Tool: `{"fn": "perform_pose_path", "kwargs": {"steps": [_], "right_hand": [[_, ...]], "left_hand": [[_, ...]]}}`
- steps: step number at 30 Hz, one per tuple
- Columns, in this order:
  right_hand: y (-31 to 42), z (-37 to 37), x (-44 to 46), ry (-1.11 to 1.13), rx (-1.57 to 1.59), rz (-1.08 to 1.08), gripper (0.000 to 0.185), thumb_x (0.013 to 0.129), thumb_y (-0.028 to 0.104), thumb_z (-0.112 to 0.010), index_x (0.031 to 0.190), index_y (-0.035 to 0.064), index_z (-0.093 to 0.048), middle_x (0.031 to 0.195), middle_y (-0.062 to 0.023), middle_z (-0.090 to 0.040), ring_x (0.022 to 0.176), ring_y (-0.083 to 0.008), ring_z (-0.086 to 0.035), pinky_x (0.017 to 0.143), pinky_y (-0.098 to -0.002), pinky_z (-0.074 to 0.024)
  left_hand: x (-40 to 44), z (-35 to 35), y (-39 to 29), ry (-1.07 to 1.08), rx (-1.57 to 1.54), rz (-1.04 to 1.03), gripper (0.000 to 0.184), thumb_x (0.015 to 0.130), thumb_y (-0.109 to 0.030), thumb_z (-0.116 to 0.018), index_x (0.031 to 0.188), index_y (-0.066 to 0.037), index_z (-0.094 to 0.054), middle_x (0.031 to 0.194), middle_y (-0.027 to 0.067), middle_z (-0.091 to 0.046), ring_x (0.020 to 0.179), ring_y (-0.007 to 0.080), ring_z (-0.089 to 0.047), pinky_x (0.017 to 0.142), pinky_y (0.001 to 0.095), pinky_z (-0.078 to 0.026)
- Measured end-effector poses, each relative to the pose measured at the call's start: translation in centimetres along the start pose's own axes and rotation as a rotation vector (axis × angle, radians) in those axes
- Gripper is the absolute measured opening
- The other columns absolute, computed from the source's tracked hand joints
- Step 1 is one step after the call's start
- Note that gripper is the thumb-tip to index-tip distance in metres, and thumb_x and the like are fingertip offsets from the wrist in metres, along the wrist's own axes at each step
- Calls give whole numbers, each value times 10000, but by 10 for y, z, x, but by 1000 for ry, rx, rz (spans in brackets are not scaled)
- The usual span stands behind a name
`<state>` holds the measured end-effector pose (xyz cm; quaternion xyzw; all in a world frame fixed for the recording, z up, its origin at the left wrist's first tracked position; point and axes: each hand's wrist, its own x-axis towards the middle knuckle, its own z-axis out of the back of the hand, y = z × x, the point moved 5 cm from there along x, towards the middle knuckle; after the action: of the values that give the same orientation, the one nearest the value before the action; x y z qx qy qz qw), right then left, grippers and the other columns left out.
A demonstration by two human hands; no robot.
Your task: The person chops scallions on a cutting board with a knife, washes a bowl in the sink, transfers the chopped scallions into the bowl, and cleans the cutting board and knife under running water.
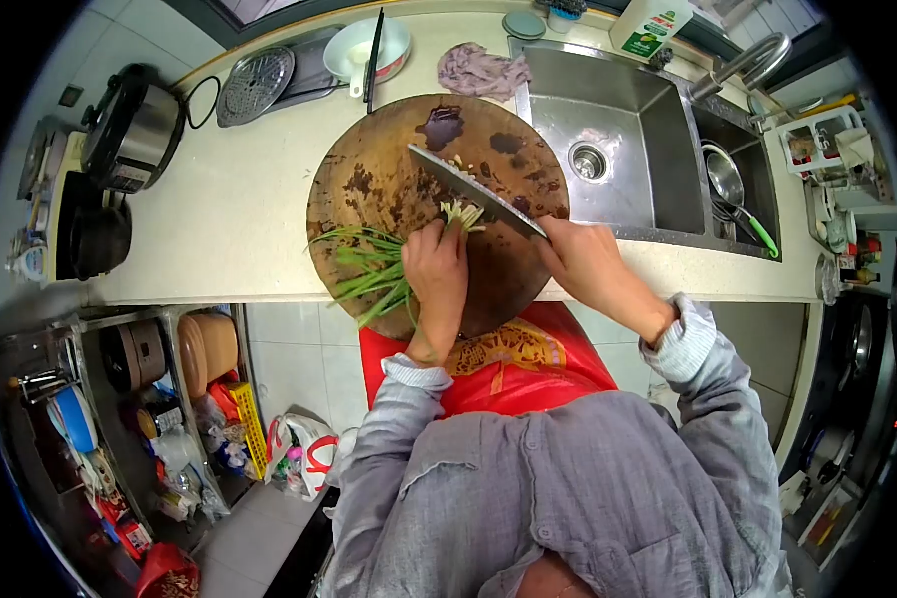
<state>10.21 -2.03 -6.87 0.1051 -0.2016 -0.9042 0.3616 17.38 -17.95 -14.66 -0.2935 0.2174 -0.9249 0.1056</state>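
One pale counter (239, 219) bearing round wooden board (523, 267). Green stalks (369, 264) across board's near left part, left hand (436, 269) closed over them. Knife (473, 187) slanting beside pale stalk ends, handle gripped in right hand (588, 259). Small pale bits (455, 162) beyond knife.

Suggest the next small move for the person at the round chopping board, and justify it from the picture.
Probably, the right hand should bring the knife down through the pale ends of the green stalks. It grips the knife, the blade appears right beside those ends, and the left hand holds the stalks on the chopping board.
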Motion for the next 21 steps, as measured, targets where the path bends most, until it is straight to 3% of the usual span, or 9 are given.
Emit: {"fn": "perform_pose_path", "kwargs": {"steps": [4, 7, 13, 16, 21], "right_hand": [[7, 0, -7, -27, -84, 55, 131, 838, 150, -539, 849, 28, -494, 717, -165, -590, 610, -380, -567, 551, -461, -436], [-3, -14, 1, 71, -273, 28, 122, 841, 163, -529, 866, 43, -526, 707, -153, -614, 624, -344, -611, 534, -443, -471], [-4, -2, 8, 65, -236, 12, 119, 829, 155, -535, 845, 38, -519, 693, -151, -622, 624, -343, -620, 523, -440, -475], [3, -2, 0, 43, -205, 24, 126, 827, 154, -534, 853, 32, -515, 678, -154, -618, 617, -348, -617, 530, -440, -478], [-1, -9, 11, 216, -243, -46, 137, 835, 144, -518, 883, 17, -502, 703, -172, -614, 647, -353, -619, 557, -449, -479]], "left_hand": [[2, -1, -5, -10, 61, 50, 223, 723, -88, -684, 946, -83, -670, 886, 83, -560, 816, 275, -520, 682, 374, -393], [1, -2, -6, 58, 100, 33, 228, 753, -104, -661, 980, -79, -660, 917, 81, -553, 846, 281, -512, 696, 387, -393], [0, 1, -20, 82, 161, 41, 276, 789, -144, -615, 1051, -60, -613, 1021, 122, -540, 902, 308, -506, 734, 406, -404], [-5, -1, -19, 55, 188, -4, 304, 781, -129, -601, 1076, -59, -598, 1013, 116, -532, 891, 282, -507, 725, 390, -401], [-8, -4, -13, 30, 147, 50, 326, 764, -133, -636, 1080, -65, -597, 1009, 119, -533, 891, 296, -509, 743, 395, -405]]}}
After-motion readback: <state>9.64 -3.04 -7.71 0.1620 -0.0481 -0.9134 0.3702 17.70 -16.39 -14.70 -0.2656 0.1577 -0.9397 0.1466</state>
